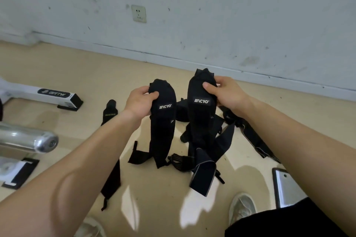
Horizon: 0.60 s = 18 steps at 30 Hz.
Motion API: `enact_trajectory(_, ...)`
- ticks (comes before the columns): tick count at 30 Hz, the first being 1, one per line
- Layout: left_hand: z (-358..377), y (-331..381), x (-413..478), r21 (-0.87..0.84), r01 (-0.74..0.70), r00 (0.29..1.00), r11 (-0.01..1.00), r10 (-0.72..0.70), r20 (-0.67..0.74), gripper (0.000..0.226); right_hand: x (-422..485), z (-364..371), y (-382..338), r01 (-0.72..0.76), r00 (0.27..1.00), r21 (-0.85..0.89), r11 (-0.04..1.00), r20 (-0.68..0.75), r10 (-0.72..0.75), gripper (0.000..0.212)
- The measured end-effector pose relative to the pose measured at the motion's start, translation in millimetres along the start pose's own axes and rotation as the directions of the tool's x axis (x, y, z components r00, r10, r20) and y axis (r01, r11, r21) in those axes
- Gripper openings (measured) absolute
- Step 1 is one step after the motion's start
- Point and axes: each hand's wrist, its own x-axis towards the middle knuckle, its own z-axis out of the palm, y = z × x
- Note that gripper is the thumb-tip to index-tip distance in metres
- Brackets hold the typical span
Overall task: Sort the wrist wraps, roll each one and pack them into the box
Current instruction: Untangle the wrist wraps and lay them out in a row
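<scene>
Beige floor [77, 75]; left hand [140, 102] grip clamped on black fabric wrist wrap [163, 121]; right hand [225, 92] grip clamped on matching black wrap [200, 113]; loose black wraps [204, 175] heaped at 6 o'clock.

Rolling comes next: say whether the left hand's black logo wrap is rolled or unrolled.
Unrolled: the black fabric wrist wrap hangs lengthwise from the gripping left hand.

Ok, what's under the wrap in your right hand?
A heap of loose black wraps on the floor lies below the wrap that the right hand grips. Its hanging tail covers the heap's middle, so no count.
</scene>
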Motion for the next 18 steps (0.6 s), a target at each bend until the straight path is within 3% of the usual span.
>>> enact_trajectory(8,-18,40,-51,-0.050,-0.003,0.991,0.999,0.009,0.132,0.026,-39,-15,-56,-0.023,0.997,0.253,0.967,0.075,0.004,0.019)
enact_trajectory(13,-22,35,-73,-0.212,0.041,0.992,0.976,-0.015,0.124,0.032,-60,-1,-51,-0.031,0.995,0.431,0.902,0.101,-0.014,0.019)
enact_trajectory(18,-16,26,-83,-0.222,0.005,0.994,0.975,0.019,0.105,0.046,-64,21,-45,-0.066,0.981,0.467,0.882,0.191,-0.028,0.032)
